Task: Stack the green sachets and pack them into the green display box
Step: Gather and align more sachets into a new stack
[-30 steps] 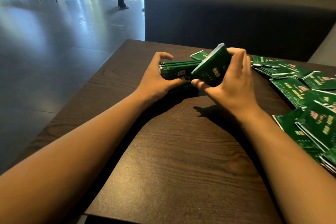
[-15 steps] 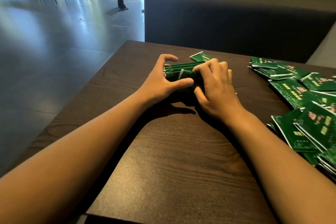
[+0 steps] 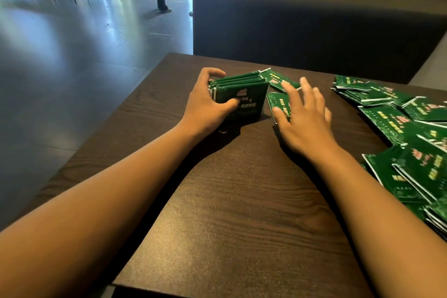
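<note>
- Sachets: the big loose heap (image 3: 396, 126) lies well to the right of the grip, spread along the table's right side and still unstacked, so most of the task remains.
- Table (image 3: 242, 201): dark wood; a dark bench back (image 3: 314, 19) stands beyond it, past the grip. No display box shows anywhere, so I cannot say where packing will go.
- Stack (image 3: 242, 97): it stands on edge on the table, its printed face toward the camera. Half a second ago both hands were pressed over it; now only one holds it, so the squaring-up looks done.
- Left hand (image 3: 205, 104): it grips the stack's left end, thumb across the front face and fingers curled over the far top edge.
- Right hand (image 3: 302, 116): it has let go of the stack and moved right of the grip. Its fingers are spread and straight, blurred, holding nothing, above a sachet.
- Near sachet (image 3: 278, 104): it lies flat just right of the stack, partly under the right hand. I judge it the next one to be gathered.
- Far sachet (image 3: 275, 78): it lies flat just behind the near one, close to the stack's far right corner.
- Obstacles: nothing lies between the right hand and those two sachets. With only one hand steadying it, the upright stack could fan or tip.
</note>
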The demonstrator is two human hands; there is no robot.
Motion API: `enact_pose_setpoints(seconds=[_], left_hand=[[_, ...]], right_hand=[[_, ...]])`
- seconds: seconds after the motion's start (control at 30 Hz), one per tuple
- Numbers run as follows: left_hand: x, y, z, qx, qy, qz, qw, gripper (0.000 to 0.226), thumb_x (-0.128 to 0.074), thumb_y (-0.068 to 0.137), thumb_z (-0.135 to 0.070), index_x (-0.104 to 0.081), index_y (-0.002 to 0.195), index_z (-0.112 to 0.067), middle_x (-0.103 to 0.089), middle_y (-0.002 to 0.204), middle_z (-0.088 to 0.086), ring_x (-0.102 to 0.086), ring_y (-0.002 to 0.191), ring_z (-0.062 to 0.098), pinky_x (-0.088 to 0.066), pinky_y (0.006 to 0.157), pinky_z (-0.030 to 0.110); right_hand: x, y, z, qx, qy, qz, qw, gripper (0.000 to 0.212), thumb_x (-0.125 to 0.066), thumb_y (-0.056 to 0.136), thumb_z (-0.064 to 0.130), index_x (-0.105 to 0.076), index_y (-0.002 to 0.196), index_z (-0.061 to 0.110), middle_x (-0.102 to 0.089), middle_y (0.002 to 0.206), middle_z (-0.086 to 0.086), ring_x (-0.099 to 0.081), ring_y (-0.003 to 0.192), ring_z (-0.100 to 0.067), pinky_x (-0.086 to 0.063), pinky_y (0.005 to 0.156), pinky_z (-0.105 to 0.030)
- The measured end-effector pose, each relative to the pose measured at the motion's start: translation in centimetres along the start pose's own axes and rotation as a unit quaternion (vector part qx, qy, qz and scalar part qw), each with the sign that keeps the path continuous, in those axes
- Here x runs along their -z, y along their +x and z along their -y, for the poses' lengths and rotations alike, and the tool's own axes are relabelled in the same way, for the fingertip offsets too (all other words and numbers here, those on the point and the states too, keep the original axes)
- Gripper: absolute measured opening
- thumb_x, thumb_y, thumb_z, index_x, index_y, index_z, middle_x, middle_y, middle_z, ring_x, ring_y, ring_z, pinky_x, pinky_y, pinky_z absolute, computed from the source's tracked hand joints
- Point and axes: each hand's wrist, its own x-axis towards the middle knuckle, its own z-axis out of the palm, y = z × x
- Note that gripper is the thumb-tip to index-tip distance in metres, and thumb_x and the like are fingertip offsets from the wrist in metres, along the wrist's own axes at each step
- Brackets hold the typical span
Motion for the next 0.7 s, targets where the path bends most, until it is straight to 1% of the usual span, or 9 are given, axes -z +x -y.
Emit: enact_pose_setpoints(seconds=[0.07,0.17,0.27,0.33,0.4,0.47,0.53,0.6,0.7], left_hand=[[-0.1,0.0,0.0,0.008,0.006,0.006,1.000,0.060,-0.084,0.083,-0.018,-0.046,0.129,-0.026,-0.061,0.125,0.003,-0.066,0.114,0.019,-0.061,0.094,0.046],[-0.2,-0.1,-0.1,0.017,0.014,0.029,0.999,0.068,-0.088,0.080,-0.022,-0.043,0.131,-0.029,-0.062,0.125,0.001,-0.066,0.114,0.018,-0.059,0.097,0.047],[-0.1,-0.1,-0.2,0.016,0.026,0.041,0.999,0.071,-0.088,0.080,-0.019,-0.042,0.133,-0.027,-0.060,0.127,0.001,-0.064,0.117,0.018,-0.057,0.100,0.047],[-0.1,-0.1,-0.3,0.015,0.030,0.041,0.999,0.071,-0.088,0.080,-0.017,-0.042,0.134,-0.025,-0.058,0.129,0.000,-0.063,0.119,0.018,-0.056,0.102,0.046],[-0.1,-0.1,-0.3,0.016,0.032,0.042,0.998,0.070,-0.087,0.081,-0.016,-0.042,0.134,-0.025,-0.057,0.128,-0.001,-0.062,0.120,0.018,-0.056,0.103,0.046],[-0.1,-0.1,-0.2,0.017,0.033,0.040,0.999,0.068,-0.086,0.082,-0.016,-0.043,0.134,-0.025,-0.057,0.128,-0.001,-0.062,0.120,0.019,-0.056,0.102,0.047],[-0.1,-0.1,-0.2,0.021,0.029,0.039,0.999,0.067,-0.086,0.082,-0.015,-0.043,0.133,-0.026,-0.058,0.129,-0.001,-0.063,0.119,0.020,-0.057,0.100,0.048],[0.0,-0.1,-0.2,0.025,0.025,0.035,0.999,0.066,-0.086,0.082,-0.015,-0.043,0.132,-0.027,-0.058,0.128,0.000,-0.064,0.117,0.020,-0.058,0.098,0.049],[0.0,-0.2,-0.2,0.029,0.018,0.028,0.999,0.067,-0.086,0.079,-0.021,-0.043,0.129,-0.033,-0.061,0.126,0.001,-0.067,0.114,0.022,-0.059,0.095,0.050]], right_hand=[[-0.3,0.2,-0.8,-0.021,-0.035,0.111,0.993,0.061,-0.032,0.103,0.061,-0.013,0.159,0.044,0.002,0.171,0.000,0.001,0.156,-0.031,-0.008,0.122,-0.056],[-0.5,0.6,-0.9,-0.011,-0.065,0.166,0.984,0.061,-0.027,0.102,0.065,-0.016,0.158,0.044,-0.007,0.170,-0.001,-0.005,0.156,-0.030,-0.008,0.122,-0.057],[-0.3,0.7,-0.6,-0.009,-0.060,0.163,0.985,0.058,-0.030,0.102,0.064,-0.026,0.156,0.043,-0.017,0.168,-0.001,-0.013,0.155,-0.031,-0.012,0.121,-0.058],[0.1,0.4,-0.4,-0.003,-0.058,0.138,0.989,0.051,-0.038,0.101,0.061,-0.040,0.148,0.040,-0.033,0.161,-0.003,-0.027,0.148,-0.033,-0.025,0.116,-0.055],[0.5,0.3,0.0,0.004,-0.055,0.104,0.993,0.040,-0.048,0.099,0.057,-0.052,0.131,0.033,-0.047,0.143,-0.005,-0.041,0.133,-0.034,-0.039,0.104,-0.049],[0.8,0.2,0.2,0.004,-0.037,0.086,0.996,0.031,-0.057,0.097,0.053,-0.057,0.116,0.028,-0.051,0.130,-0.005,-0.045,0.124,-0.033,-0.042,0.097,-0.044],[0.9,0.1,0.1,-0.007,-0.004,0.080,0.997,0.029,-0.062,0.095,0.049,-0.058,0.110,0.025,-0.051,0.128,-0.006,-0.044,0.125,-0.032,-0.040,0.094,-0.039],[1.0,0.1,-0.1,-0.030,0.008,0.077,0.997,0.039,-0.065,0.092,0.053,-0.055,0.116,0.024,-0.053,0.130,-0.008,-0.044,0.126,-0.032,-0.038,0.092,-0.037],[1.2,0.2,0.0,-0.059,-0.037,0.072,0.995,0.063,-0.064,0.087,0.064,-0.046,0.133,0.025,-0.057,0.132,-0.011,-0.047,0.126,-0.036,-0.041,0.099,-0.046]])
